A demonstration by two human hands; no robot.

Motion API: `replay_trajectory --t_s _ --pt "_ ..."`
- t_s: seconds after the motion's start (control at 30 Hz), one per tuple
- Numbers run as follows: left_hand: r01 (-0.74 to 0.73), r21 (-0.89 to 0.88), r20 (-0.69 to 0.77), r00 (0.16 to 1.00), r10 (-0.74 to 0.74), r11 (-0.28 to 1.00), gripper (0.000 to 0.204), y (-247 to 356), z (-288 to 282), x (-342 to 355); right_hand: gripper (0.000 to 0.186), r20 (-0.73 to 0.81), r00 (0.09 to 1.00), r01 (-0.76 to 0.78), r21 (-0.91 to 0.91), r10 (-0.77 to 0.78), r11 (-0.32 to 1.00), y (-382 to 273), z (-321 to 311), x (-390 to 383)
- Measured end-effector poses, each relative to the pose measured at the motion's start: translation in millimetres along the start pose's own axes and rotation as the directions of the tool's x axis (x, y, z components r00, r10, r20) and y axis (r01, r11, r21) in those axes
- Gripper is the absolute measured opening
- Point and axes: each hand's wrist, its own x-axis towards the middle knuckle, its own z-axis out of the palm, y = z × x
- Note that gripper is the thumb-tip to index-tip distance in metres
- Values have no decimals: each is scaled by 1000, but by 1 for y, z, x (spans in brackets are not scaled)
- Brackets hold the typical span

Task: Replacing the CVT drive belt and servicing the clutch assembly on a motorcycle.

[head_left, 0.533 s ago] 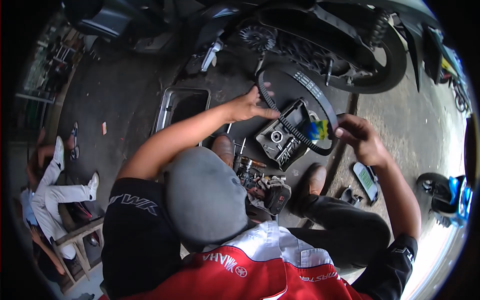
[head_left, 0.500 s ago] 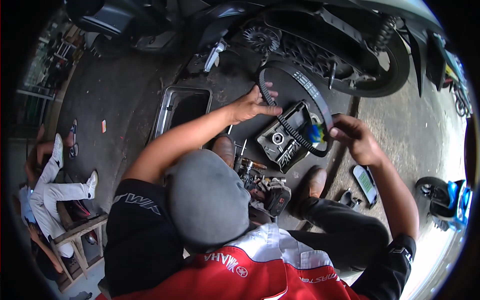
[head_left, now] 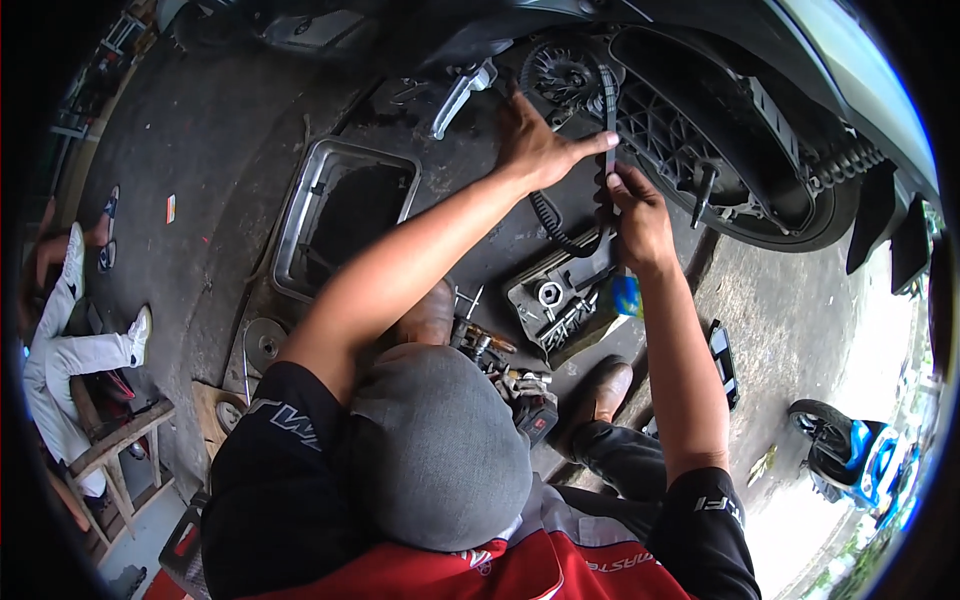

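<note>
A black toothed drive belt hangs in a loop in front of the scooter's finned fan pulley. My right hand is closed on the belt's right side, thumb pressed against it. Fingers of my left hand are spread, its thumb stretched out to touch the belt; part of the loop passes behind this hand. Below the belt, an engine side cover lies on the floor. A blue and yellow piece rests at its right, partly hidden by my right forearm.
The scooter's rear wheel and crankcase stand ahead. A metal-rimmed tray sits to the left. Tools, including a power tool, lie between my shoes. A seated person is at far left; a blue vehicle at right.
Both hands have moved forward with the belt, closer to the fan pulley. The belt's wide loop has turned and narrowed. My right hand has come nearer to my left.
</note>
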Motion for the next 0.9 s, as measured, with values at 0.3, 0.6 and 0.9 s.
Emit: replay_trajectory --t_s 0.3,0.6,0.9 --pt "-196 -315 45 974 221 929 137 -20 26 47 21 -105 993 55 4 -55 998 -12 -12 6" --pt "-302 -170 169 929 330 938 156 -34 32 49 43 -182 964 65 -542 -192 838 13 -42 -31" --pt "-6 -256 288 954 83 967 49 -135 -60 -136 30 -139 731 116 -939 -668 323 85 -114 -30"
